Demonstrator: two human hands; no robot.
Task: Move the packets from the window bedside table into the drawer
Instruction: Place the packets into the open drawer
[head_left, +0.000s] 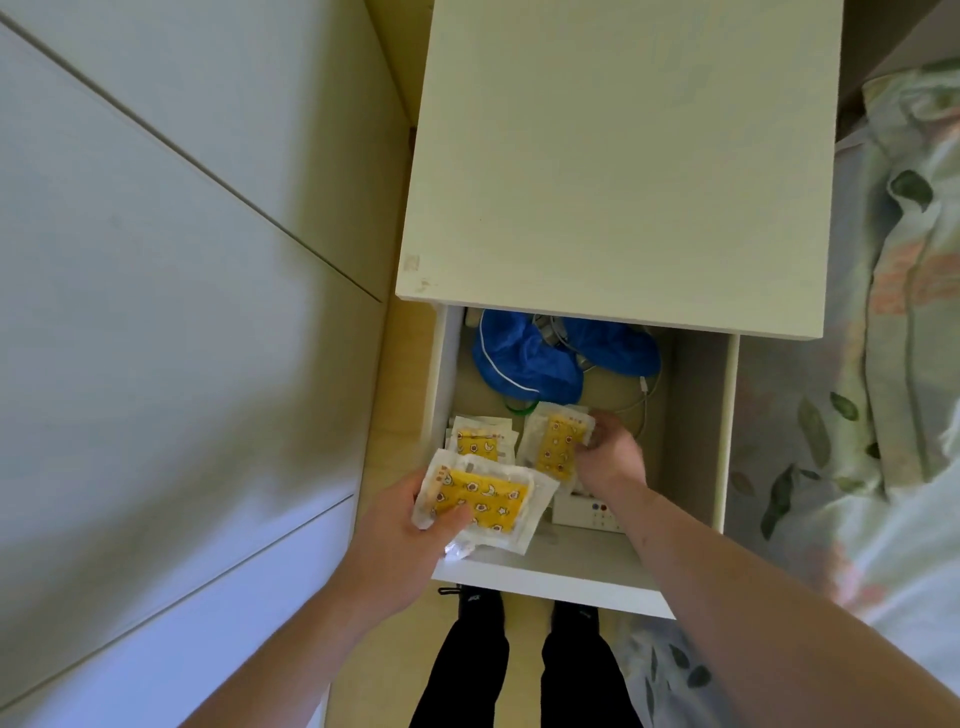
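Yellow packets fill both my hands over the open drawer (698, 415): my left hand (400, 535) grips a stack of packets (483, 501) at the drawer's front left corner, while my right hand (610, 454) pinches a single packet (553, 441) further inside. More packets (480, 439) lie on the drawer floor, near blue fabric (524, 358) and a white cable (644, 400). The bedside surface (623, 156) sits above.

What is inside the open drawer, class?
Inside the drawer: blue cloth, a white cable, a packet stack, a white box. The tabletop hides the back; the hands' packets cover some floor.
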